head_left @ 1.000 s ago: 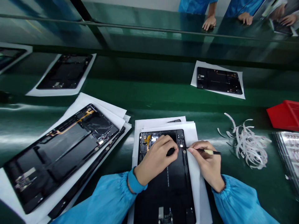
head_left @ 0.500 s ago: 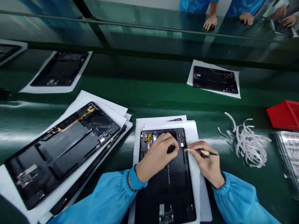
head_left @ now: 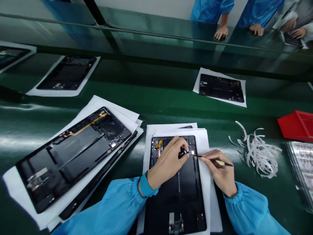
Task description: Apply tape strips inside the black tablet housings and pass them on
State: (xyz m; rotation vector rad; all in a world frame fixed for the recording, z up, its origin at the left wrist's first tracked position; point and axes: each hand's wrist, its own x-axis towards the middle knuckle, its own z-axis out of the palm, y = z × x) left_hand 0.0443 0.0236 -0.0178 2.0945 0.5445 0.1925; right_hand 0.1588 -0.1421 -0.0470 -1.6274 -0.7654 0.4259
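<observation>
Head camera view, looking down at a glossy green bench point(head_left: 151, 101) where an open black tablet point(head_left: 178, 199) lies on a stack of white paper sheets point(head_left: 171, 126). The left hand point(head_left: 168, 163) is over the tablet's upper part, its fingers point(head_left: 179, 143) pinched narrowly on a small black piece point(head_left: 183, 152) near the tablet's top right corner. The right hand point(head_left: 221, 173), just right of the tablet, holds a slim black pick with a pale grip point(head_left: 220, 162) like a pen, its fingers point(head_left: 207, 156) closed around the shaft and the fine tip at the tablet's edge, just beside the black piece. A gold ribbon cable point(head_left: 158, 147) lies on the tablet, beside the left hand. Left of the tablet, a second open tablet point(head_left: 73, 153) rests on its own paper. Right of it lie a tangle of peeled white strips point(head_left: 259, 153), a red tray point(head_left: 297, 125) and a clear plastic tray point(head_left: 302, 169). Two more tablets point(head_left: 221, 88) on sheets lie beyond it.
</observation>
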